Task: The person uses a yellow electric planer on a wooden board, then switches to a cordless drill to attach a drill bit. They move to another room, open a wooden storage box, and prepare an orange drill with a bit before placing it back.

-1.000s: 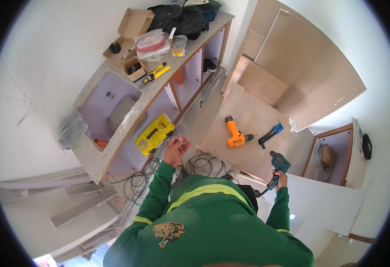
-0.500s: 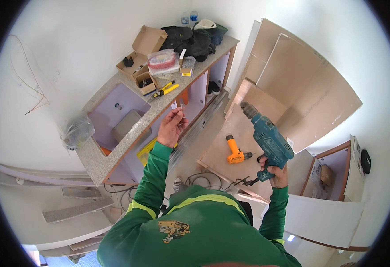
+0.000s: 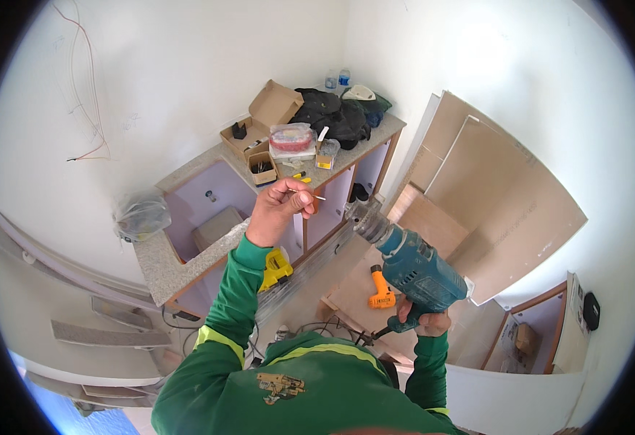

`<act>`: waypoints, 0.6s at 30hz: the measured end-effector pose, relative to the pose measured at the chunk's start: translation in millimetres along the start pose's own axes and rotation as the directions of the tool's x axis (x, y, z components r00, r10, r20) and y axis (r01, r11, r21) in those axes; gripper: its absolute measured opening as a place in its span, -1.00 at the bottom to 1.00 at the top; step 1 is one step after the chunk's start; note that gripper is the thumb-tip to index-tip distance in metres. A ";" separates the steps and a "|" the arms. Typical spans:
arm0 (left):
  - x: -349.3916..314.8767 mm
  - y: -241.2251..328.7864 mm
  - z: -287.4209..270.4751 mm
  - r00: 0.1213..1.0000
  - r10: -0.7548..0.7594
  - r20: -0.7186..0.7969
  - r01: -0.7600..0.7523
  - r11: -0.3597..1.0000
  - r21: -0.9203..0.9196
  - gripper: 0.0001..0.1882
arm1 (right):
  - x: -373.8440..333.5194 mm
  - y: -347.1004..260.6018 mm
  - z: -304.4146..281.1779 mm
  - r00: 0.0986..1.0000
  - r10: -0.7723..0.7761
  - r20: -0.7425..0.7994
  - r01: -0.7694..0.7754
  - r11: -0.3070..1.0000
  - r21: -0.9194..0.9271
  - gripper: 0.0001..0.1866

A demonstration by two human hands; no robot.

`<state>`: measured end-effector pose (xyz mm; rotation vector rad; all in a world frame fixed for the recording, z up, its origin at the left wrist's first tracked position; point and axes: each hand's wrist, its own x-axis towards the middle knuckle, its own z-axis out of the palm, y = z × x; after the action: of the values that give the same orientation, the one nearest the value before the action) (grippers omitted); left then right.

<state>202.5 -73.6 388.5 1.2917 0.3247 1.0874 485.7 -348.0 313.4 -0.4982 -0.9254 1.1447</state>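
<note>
Between the thumb and fingers of my left hand [image 3: 283,210] is a thin drill bit [image 3: 319,196], its pale tip pointing right toward the drill. My right hand [image 3: 426,320] grips the handle of a teal corded power drill [image 3: 428,272], held up in front of me. The drill's metal chuck [image 3: 367,221] points up and left, a short way from the bit, and the two are apart. No bit shows in the chuck. Below and behind the drill, an orange cordless drill [image 3: 381,288] lies on a board, partly hidden by the teal one.
A granite counter [image 3: 154,264] with a sink cutout runs along the wall, bearing cardboard boxes [image 3: 277,101], pliers and a black bag [image 3: 332,116]. Large brown panels [image 3: 506,196] lean at right. A yellow tool [image 3: 277,268] and cables [image 3: 256,341] are low down.
Both hands have come nearer each other, so the chuck now points close to the bit. The view has tilted upward, showing more wall.
</note>
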 end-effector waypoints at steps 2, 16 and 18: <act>-4.8 13.7 7.6 0.998 0.057 0.031 -0.056 0.998 -0.007 -0.81 | -0.7 -0.4 0.7 1.000 0.005 0.010 -0.005 1.000 -0.001 -0.17; -8.1 45.8 22.1 0.962 0.158 0.223 -0.178 0.981 0.072 -0.89 | -6.3 -6.2 9.5 0.997 0.078 -0.022 -0.079 0.996 -0.029 -0.15; -8.6 46.4 20.5 0.963 0.156 0.221 -0.178 0.981 0.079 -0.90 | -7.7 -6.2 10.1 0.996 0.071 -0.058 -0.076 0.992 -0.097 -0.18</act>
<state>191.7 -97.8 432.7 1.5321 0.1089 1.0717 479.9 -358.5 320.8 -0.6457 -0.9261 1.1498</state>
